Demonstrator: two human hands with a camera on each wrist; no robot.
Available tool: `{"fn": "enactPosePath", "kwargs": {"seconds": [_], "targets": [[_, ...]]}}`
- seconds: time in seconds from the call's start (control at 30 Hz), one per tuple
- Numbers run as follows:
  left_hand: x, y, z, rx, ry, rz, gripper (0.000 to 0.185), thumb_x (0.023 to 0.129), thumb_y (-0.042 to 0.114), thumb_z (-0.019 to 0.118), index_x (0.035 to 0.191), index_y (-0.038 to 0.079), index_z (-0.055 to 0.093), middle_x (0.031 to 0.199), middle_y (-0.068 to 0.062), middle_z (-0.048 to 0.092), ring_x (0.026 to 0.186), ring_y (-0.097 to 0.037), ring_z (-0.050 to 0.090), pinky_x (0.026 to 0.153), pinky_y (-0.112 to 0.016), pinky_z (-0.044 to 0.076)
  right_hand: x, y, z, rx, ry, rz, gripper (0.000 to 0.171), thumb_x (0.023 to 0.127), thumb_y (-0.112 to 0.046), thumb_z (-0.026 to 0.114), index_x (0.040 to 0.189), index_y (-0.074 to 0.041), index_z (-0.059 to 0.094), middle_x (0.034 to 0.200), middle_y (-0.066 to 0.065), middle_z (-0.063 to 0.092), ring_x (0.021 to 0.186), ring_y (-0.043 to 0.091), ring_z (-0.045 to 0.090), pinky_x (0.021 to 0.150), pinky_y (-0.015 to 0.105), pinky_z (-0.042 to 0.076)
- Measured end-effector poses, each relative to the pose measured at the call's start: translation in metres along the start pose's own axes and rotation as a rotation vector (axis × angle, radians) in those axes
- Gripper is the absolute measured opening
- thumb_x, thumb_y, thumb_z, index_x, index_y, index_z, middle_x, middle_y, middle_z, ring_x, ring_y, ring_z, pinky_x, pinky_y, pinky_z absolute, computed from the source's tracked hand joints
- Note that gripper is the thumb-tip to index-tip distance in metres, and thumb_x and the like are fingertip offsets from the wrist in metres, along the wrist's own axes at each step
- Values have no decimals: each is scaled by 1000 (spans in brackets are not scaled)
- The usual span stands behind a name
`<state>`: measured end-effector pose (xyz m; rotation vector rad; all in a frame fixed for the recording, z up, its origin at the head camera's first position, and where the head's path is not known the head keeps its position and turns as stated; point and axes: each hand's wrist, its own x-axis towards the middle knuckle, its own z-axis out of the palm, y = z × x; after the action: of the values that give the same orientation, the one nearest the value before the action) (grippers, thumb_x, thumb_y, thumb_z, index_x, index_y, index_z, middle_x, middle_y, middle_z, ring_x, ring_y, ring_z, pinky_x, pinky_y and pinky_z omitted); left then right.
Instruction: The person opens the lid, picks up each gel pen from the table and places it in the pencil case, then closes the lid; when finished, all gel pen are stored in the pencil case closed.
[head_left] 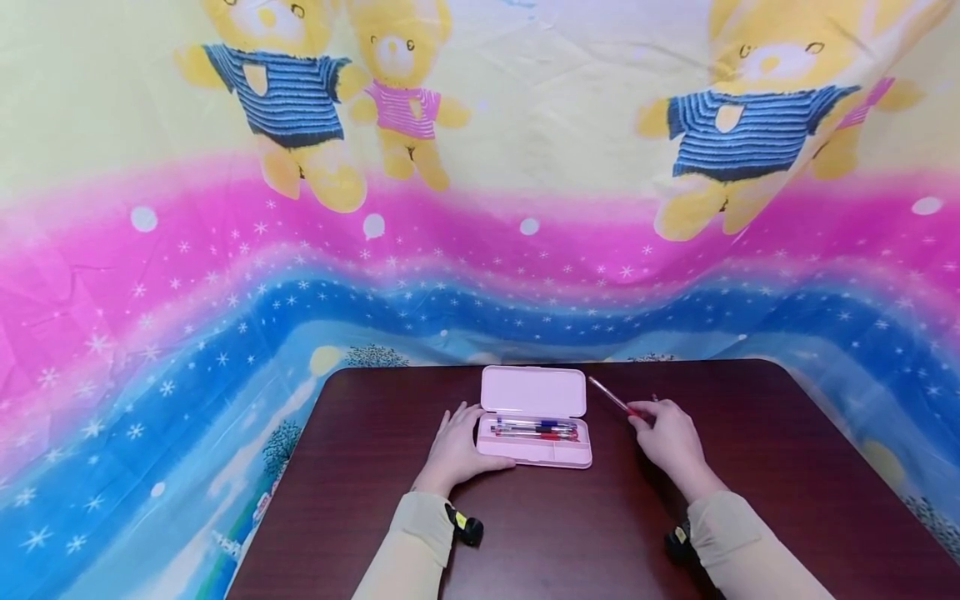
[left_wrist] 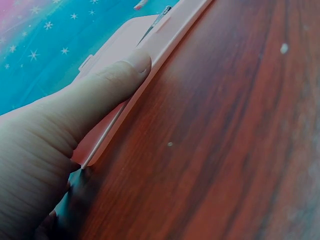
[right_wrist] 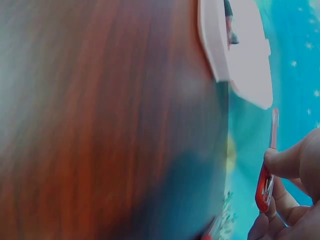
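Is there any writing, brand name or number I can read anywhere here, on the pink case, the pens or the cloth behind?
None can be read.
Pink pencil case: plain lid, no lettering visible.
Pens in the case: any print is too small to read.
Red pen held by the right hand: too small and blurred.
Bear-print cloth: pictures only.

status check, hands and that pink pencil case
Left hand rests against open pink plastic pencil case, pens inside. Right hand pinches red pen above dark wooden table. Nothing between.

A flat pink plastic pencil case (head_left: pixel 534 417) lies open on the dark wooden counter (head_left: pixel 750 467), pens inside. A slim red-tipped clear pen (head_left: pixel 613 397) is held tilted just right of it.
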<state>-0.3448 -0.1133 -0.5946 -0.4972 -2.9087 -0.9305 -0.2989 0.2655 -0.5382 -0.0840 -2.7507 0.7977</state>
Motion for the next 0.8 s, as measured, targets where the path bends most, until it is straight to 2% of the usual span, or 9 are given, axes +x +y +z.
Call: {"fn": "enactPosePath", "kwargs": {"seconds": [0.13, 0.2, 0.33, 0.37, 0.43, 0.63, 0.8], "targets": [[0, -1, 0, 4, 0, 0, 116, 68, 79, 91, 158, 15, 56, 168, -8, 54, 168, -36, 35, 141, -62, 19, 4, -17, 7, 7, 1, -45, 25, 102, -12, 75, 125, -9, 83, 121, 27, 73, 114, 49, 68, 101, 65, 55], [1, -1, 0, 6, 0, -2, 116, 68, 79, 90, 158, 15, 56, 168, -8, 54, 168, -36, 35, 141, -62, 19, 5, -24, 12, 12, -3, -62, 24, 101, -11, 75, 124, -10, 83, 118, 24, 74, 109, 44, 69, 107, 65, 52], [1, -1, 0, 0, -1, 0, 116, 68, 80, 90, 158, 15, 56, 168, -8, 54, 168, -36, 35, 141, -62, 19, 5, -38, 24, 19, -19, -96, 24, 101, -11, 76, 124, -11, 84, 118, 22, 74, 110, 41, 69, 109, 64, 52], [1, -2, 0, 1, -2, 0, 116, 68, 80, 90, 158, 15, 56, 168, -8, 55, 168, -36, 35, 141, -62, 19, 5, -41, 27, 19, -27, -100, 24, 101, -12, 76, 124, -11, 84, 118, 21, 74, 110, 41, 69, 107, 63, 54], [0, -1, -1, 2, -3, -3, 116, 68, 79, 91, 158, 14, 56, 168, -7, 55, 168, -36, 35, 141, -62, 19, 4, -49, 34, 24, -48, -110, 25, 101, -12, 77, 124, -12, 84, 116, 20, 74, 108, 39, 68, 96, 59, 57], [-1, 0, -3, 10, -18, -9, 117, 69, 78, 91, 159, 13, 55, 169, -8, 54, 168, -35, 35, 141, -62, 19, 1, -71, 51, 13, -110, -106, 23, 99, -13, 79, 121, -17, 86, 117, 14, 74, 111, 36, 63, 96, 55, 57], [0, 2, -3, 3, -17, -7, 116, 69, 78, 91, 159, 14, 55, 169, -9, 54, 168, -36, 34, 141, -62, 18, 0, -83, 59, -10, -105, -144, 22, 97, -12, 83, 117, -18, 88, 112, 12, 75, 105, 32, 63, 91, 50, 56]]}}
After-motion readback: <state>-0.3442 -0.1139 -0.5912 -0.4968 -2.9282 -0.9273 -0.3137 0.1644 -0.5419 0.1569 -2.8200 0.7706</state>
